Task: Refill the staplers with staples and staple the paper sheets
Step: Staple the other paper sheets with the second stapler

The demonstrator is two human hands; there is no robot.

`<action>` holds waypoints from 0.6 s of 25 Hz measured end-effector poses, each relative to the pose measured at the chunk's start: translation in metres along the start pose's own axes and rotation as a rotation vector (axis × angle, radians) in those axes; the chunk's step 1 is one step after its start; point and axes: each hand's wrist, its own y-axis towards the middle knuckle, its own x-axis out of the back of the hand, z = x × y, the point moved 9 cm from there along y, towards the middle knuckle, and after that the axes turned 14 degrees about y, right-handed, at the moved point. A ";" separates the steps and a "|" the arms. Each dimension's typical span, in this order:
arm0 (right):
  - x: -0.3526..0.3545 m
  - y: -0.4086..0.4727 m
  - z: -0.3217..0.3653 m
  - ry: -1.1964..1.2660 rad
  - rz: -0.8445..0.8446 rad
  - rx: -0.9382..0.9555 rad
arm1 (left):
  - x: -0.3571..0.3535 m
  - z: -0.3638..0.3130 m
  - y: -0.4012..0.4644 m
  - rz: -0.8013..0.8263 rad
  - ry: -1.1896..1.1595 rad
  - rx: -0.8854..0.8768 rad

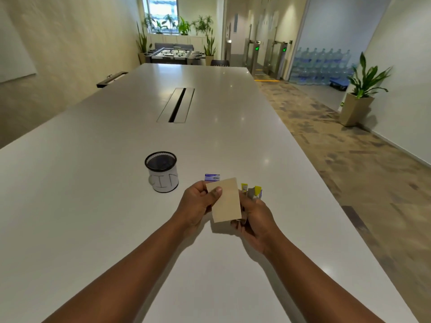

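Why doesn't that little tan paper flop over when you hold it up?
The paper looks small and flat, so it probably holds its shape. The left hand pinches one edge while the right hand steadies the other, which likely helps. It seems very light, and could bend easily if squeezed.

One head-worn camera looks forward and down along the desk [93, 183]. The hands [198, 203] sit close below centre. The room stretches far ahead.

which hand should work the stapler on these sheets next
Probably the right hand. It is beside the yellow staplers, which stand just beyond its fingertips. The left hand pinches the paper sheets by their top left corner and can keep holding them.
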 end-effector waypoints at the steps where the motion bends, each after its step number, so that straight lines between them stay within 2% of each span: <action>1: 0.001 0.000 -0.003 -0.007 0.000 0.022 | 0.008 0.005 -0.003 -0.032 -0.002 -0.008; 6: -0.009 0.000 -0.025 -0.030 0.079 0.118 | 0.025 0.027 -0.010 -0.100 -0.033 -0.060; 10: -0.009 0.011 -0.021 -0.078 0.046 0.190 | 0.020 0.031 -0.007 0.044 -0.098 -0.082; 15: 0.005 0.021 -0.020 -0.097 0.005 0.273 | 0.025 0.035 -0.003 -0.030 0.043 -0.131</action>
